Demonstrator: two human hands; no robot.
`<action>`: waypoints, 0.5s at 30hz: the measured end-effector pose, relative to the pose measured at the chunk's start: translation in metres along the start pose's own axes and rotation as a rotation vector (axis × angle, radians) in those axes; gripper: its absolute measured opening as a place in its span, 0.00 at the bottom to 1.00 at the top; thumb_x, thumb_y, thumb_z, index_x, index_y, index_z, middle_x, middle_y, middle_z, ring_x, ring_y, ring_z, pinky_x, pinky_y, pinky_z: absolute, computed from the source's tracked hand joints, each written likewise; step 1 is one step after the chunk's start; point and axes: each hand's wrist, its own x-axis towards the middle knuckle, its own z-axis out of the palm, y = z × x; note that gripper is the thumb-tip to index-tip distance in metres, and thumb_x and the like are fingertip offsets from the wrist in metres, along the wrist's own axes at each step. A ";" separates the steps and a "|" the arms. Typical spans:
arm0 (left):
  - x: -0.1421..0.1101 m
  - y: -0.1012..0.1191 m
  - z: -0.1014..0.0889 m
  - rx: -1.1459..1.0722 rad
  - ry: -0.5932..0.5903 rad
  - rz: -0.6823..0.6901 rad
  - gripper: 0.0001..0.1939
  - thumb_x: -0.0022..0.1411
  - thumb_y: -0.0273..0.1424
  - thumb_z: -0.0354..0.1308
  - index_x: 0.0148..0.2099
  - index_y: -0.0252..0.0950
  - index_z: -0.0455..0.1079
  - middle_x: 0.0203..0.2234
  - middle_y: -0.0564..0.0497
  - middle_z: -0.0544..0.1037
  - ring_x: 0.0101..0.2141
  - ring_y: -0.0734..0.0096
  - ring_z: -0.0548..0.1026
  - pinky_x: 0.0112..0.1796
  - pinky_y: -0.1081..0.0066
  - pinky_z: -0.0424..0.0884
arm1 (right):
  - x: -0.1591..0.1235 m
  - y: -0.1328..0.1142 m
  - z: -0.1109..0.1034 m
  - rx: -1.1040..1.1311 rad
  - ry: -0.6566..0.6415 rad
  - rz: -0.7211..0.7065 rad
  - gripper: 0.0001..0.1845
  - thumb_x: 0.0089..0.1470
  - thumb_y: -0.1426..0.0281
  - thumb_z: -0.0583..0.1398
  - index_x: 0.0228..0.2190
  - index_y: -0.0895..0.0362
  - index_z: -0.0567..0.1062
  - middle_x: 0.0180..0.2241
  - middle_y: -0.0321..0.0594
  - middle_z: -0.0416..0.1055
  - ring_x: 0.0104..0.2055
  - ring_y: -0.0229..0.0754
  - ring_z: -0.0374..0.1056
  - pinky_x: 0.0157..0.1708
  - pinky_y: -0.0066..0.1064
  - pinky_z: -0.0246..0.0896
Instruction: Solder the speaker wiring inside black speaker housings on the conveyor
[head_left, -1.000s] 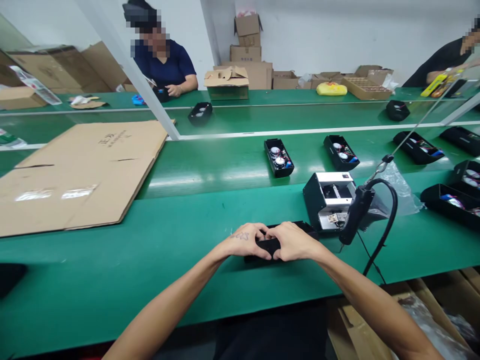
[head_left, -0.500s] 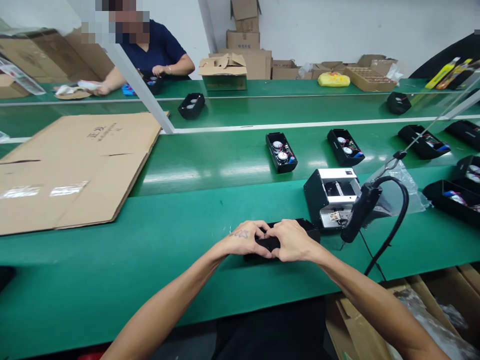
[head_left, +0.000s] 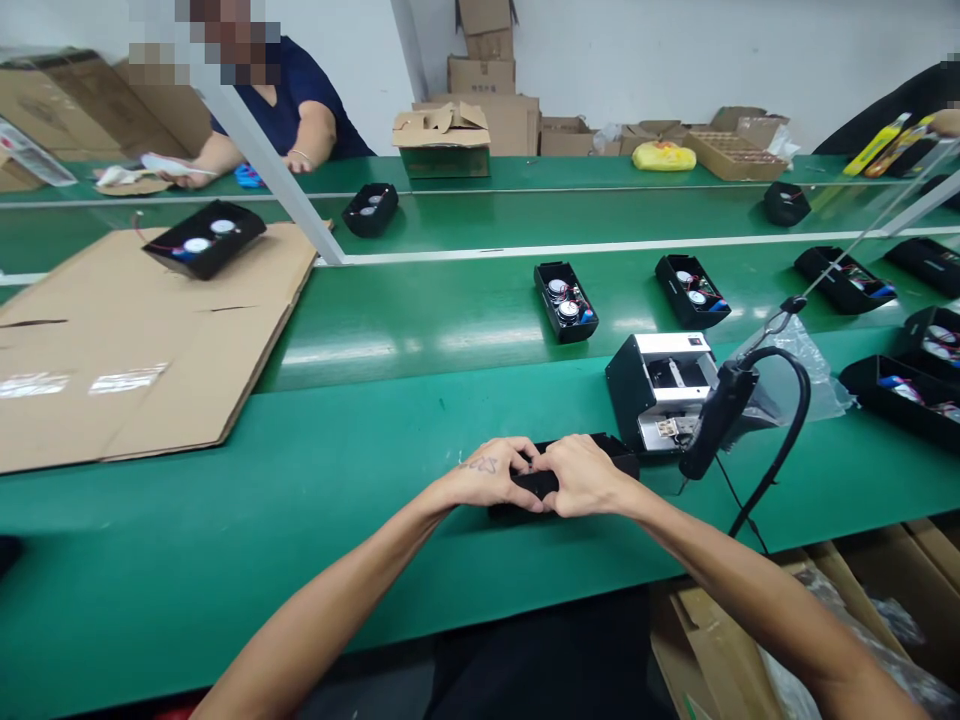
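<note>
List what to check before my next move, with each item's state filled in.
1. Left hand on the black, oblong, plastic-looking housing: ok, touching it.
2. Right hand on the same housing: ok, touching it beside the left hand.
3. Firm grip by both hands: cannot tell; the fingertips are largely hidden.
4. Parts inside that housing seated: cannot tell; the hands cover much of it.
5. Black, stick-shaped hanging power tool apart from the right hand: ok, it hangs to the right.
6. Gap between the housing and the boxy black-and-silver device: cannot tell; their edges nearly meet in this view.
</note>
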 end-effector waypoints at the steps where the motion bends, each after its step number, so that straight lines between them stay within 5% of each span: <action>1: -0.001 0.000 0.001 0.014 0.009 0.007 0.19 0.50 0.42 0.79 0.24 0.37 0.75 0.46 0.56 0.81 0.37 0.70 0.77 0.37 0.71 0.68 | 0.000 0.000 0.002 -0.003 0.009 -0.007 0.20 0.48 0.68 0.71 0.46 0.50 0.87 0.32 0.40 0.82 0.39 0.54 0.79 0.31 0.34 0.49; 5: -0.007 0.000 0.006 0.101 0.062 0.060 0.17 0.52 0.42 0.79 0.27 0.38 0.78 0.47 0.55 0.81 0.41 0.66 0.79 0.41 0.69 0.71 | -0.008 -0.005 0.009 -0.022 0.051 -0.019 0.23 0.51 0.67 0.71 0.50 0.51 0.85 0.36 0.42 0.82 0.42 0.54 0.78 0.34 0.35 0.56; 9: -0.022 0.000 0.027 0.208 0.120 0.134 0.12 0.53 0.38 0.80 0.33 0.41 0.82 0.47 0.52 0.82 0.61 0.47 0.74 0.61 0.53 0.67 | -0.038 -0.008 0.023 -0.012 0.160 -0.119 0.21 0.56 0.70 0.70 0.52 0.56 0.83 0.40 0.46 0.81 0.45 0.54 0.77 0.45 0.41 0.67; 12: -0.038 -0.006 0.054 0.323 0.185 0.228 0.10 0.55 0.36 0.80 0.36 0.42 0.83 0.48 0.50 0.82 0.70 0.37 0.64 0.68 0.38 0.55 | -0.072 0.004 0.035 0.197 0.581 -0.186 0.22 0.63 0.72 0.66 0.58 0.54 0.77 0.50 0.47 0.80 0.53 0.53 0.75 0.54 0.45 0.70; 15: -0.052 -0.013 0.082 0.527 0.309 0.390 0.11 0.57 0.35 0.78 0.37 0.40 0.81 0.48 0.50 0.83 0.71 0.33 0.62 0.69 0.35 0.53 | -0.099 0.037 0.040 0.252 1.208 0.096 0.22 0.68 0.66 0.64 0.61 0.53 0.74 0.56 0.49 0.76 0.57 0.55 0.73 0.57 0.49 0.72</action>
